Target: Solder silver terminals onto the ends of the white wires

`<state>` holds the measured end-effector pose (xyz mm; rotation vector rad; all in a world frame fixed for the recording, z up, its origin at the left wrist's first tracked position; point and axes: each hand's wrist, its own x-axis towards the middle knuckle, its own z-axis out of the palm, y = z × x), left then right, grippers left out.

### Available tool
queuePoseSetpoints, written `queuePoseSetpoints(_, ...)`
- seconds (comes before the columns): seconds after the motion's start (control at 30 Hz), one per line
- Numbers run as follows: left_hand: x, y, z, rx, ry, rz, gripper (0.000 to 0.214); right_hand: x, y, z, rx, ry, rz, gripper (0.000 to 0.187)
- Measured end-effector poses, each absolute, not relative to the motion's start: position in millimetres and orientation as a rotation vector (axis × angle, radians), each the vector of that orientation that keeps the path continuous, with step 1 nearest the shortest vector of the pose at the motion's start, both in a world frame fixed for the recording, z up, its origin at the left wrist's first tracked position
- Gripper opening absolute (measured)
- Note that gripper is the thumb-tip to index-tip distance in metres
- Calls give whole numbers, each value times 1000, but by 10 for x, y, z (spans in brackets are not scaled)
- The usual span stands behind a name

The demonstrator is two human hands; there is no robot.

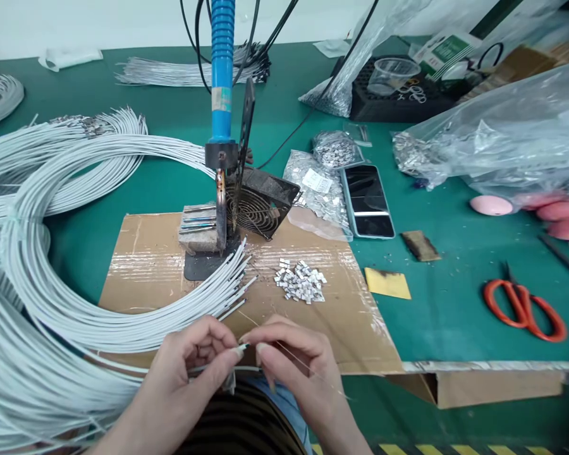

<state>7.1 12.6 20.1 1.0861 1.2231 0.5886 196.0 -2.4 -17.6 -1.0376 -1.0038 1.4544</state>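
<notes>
My left hand (196, 357) is closed, thumb and forefinger pinching a white cable end (241, 347) with a small dark tip. Close against it, my right hand (294, 354) is closed too, its fingertips pinched near that tip. A thin, pale wire (291, 355) runs through the right hand and out past both sides. Just beyond the hands are the loose ends of a coiled white cable bundle (161, 328). A pile of small whitish metal pieces (301, 281) lies on the cardboard sheet (341, 328). What exactly sits between the fingertips is partly hidden.
Ahead stands a blue-handled soldering iron (222, 69) in a stand, beside a black fan (260, 202). More cable coils (38, 379) crowd the left. On the right are a phone (368, 202), a yellow sponge (387, 283), orange-handled scissors (524, 309) and plastic bags (512, 126).
</notes>
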Motion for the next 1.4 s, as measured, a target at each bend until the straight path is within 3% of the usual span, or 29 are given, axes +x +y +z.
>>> queuePoseSetpoints(0.27,34,95,183,872,1167,643,39,1781,31,-219,-933,-768,1622,6)
queuePoseSetpoints(0.53,42,82,165,902,1138,679,30,1741,48,-195,-958,-682,1646,10)
queuePoseSetpoints(0.8,57,78,134,890,1187,696,30,1813,103,-206,-1007,-563,1452,12)
queuePoseSetpoints(0.97,71,110,163,870,1184,704,34,1774,22,-196,-1074,-758,1415,10)
queuePoseSetpoints(1.4,119,113,153,902,1239,775,33,1755,-22,-108,-1166,-1141,1118,26)
